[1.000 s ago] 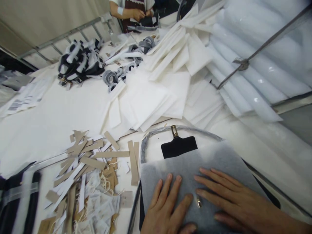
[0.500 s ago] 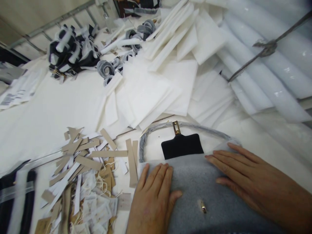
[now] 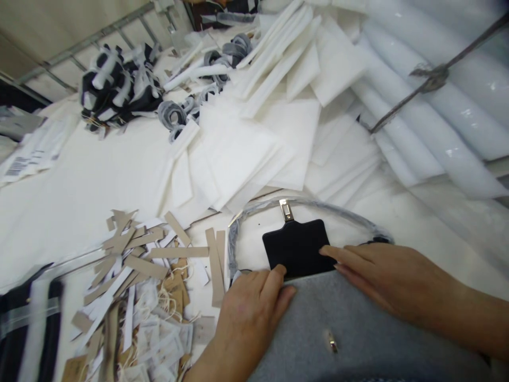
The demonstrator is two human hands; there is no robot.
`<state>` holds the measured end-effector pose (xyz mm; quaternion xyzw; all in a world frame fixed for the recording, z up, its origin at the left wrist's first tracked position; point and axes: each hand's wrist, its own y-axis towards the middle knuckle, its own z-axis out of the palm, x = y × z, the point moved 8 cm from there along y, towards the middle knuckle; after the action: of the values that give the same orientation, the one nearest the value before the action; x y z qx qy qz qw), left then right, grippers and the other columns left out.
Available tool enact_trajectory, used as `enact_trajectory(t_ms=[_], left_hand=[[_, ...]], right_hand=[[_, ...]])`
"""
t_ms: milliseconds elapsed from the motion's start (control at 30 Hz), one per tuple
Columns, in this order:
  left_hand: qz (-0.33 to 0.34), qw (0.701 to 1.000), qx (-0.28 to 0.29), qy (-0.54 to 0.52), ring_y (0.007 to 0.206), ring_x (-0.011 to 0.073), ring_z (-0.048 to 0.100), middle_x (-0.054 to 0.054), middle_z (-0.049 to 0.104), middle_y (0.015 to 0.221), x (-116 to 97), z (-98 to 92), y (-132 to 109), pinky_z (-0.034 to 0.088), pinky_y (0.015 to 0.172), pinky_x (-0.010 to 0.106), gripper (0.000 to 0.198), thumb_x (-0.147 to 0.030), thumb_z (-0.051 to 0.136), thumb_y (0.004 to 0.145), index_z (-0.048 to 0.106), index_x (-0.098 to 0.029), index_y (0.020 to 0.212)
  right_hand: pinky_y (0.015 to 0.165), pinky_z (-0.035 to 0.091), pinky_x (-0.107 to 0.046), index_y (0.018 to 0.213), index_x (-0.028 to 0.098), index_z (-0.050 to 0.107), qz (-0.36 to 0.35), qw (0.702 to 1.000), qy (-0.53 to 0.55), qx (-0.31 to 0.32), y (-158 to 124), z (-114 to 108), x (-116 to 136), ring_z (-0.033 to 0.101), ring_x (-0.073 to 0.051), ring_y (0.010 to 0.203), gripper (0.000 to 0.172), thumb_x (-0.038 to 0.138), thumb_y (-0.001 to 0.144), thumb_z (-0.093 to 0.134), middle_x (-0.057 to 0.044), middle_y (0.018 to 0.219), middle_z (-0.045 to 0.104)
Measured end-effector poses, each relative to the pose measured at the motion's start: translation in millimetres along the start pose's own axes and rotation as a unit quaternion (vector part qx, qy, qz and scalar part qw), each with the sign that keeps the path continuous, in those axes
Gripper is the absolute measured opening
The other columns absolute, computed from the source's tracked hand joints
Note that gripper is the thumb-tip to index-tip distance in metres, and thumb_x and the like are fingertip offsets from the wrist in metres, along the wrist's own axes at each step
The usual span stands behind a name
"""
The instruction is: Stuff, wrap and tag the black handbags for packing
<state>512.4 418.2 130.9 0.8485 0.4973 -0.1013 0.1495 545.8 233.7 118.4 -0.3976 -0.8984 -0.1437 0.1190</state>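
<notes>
A handbag lies before me at the lower right, its front covered by a soft grey sheet (image 3: pixel 306 323) with a small gold-coloured turn lock (image 3: pixel 332 342) poking through. Above the sheet's upper edge shows a black flap tab (image 3: pixel 298 244) with a metal clasp plate (image 3: pixel 286 210). A handle wrapped in clear plastic (image 3: pixel 318 204) arches behind it. My left hand (image 3: pixel 250 307) has its fingers curled over the sheet's upper edge at the left. At the right, my right hand (image 3: pixel 382 270) closes on the same edge, its index fingertip touching the tab.
Cardboard strips, tags and strings (image 3: pixel 147 281) are heaped to the left. White foam sheets (image 3: pixel 246 154) spread behind the bag, with plastic-wrapped rolls (image 3: pixel 429 106) at right. Black wrapped straps (image 3: pixel 119 85) pile at the back, and a black striped item (image 3: pixel 32 323) lies far left.
Both hands have gone from lying flat on the grey sheet to curling around its upper edge. That edge has come down towards me, and more of the black tab shows.
</notes>
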Motion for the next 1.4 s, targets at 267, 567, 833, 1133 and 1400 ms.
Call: enact_trajectory(t_ms=[267, 567, 833, 1133, 1400], left_hand=[[-0.023, 0.997, 0.052, 0.059, 0.077, 0.0208, 0.067, 0.005, 0.068, 0.109, 2.9, 17.3, 1.4, 0.055, 0.062, 0.035, 0.024, -0.033, 0.045, 0.103, 0.055, -0.02, 0.12], [0.089, 0.994, -0.024, 0.064, 0.103, 0.0194, 0.066, 0.005, 0.072, 0.11, -32.7, 2.0, -3.6, 0.049, 0.102, 0.036, 0.038, -0.017, 0.03, 0.104, 0.067, -0.018, 0.114], [0.152, 0.982, 0.04, 0.108, 0.133, 0.0381, 0.05, 0.017, 0.054, 0.144, -43.9, 17.6, -44.9, 0.044, 0.106, 0.057, 0.092, -0.085, 0.039, 0.081, 0.037, -0.027, 0.153], [0.074, 0.991, 0.096, 0.049, 0.147, 0.041, 0.027, 0.015, 0.024, 0.163, -47.4, 26.0, -54.2, 0.033, 0.109, 0.072, 0.083, -0.078, 0.049, 0.084, 0.028, -0.04, 0.154], [0.078, 0.993, 0.067, 0.052, 0.147, 0.0396, 0.028, 0.015, 0.029, 0.161, -50.1, 20.5, -58.1, 0.029, 0.112, 0.068, 0.08, -0.075, 0.055, 0.083, 0.035, -0.039, 0.151]], right_hand=[[0.087, 0.055, -0.04, 0.119, 0.021, 0.065, -0.023, 0.999, -0.033, 0.011, 3.2, 8.0, 8.0, 0.064, -0.025, 0.106, 0.036, 0.012, 0.096, 0.039, -0.009, 0.122, 0.065], [0.096, 0.057, -0.042, 0.133, 0.016, 0.06, -0.074, 0.997, 0.006, -0.019, -33.7, 4.3, 28.0, 0.063, -0.028, 0.116, 0.042, 0.04, 0.1, 0.049, -0.011, 0.129, 0.067], [0.104, 0.051, -0.049, 0.151, 0.015, 0.043, -0.048, 0.998, -0.032, -0.008, -48.1, 7.9, 42.4, 0.05, -0.033, 0.134, 0.071, 0.042, 0.089, 0.063, -0.012, 0.152, 0.047], [0.106, 0.049, -0.045, 0.136, 0.016, 0.059, 0.026, 0.993, 0.111, -0.042, 0.4, -16.0, 10.0, 0.059, -0.026, 0.124, 0.043, 0.034, 0.097, 0.054, -0.013, 0.135, 0.063], [0.083, 0.056, -0.033, 0.111, 0.015, 0.076, 0.136, 0.967, 0.214, 0.036, 101.8, -9.6, -17.2, 0.073, -0.024, 0.084, 0.033, 0.036, 0.089, 0.064, -0.005, 0.085, 0.078]])
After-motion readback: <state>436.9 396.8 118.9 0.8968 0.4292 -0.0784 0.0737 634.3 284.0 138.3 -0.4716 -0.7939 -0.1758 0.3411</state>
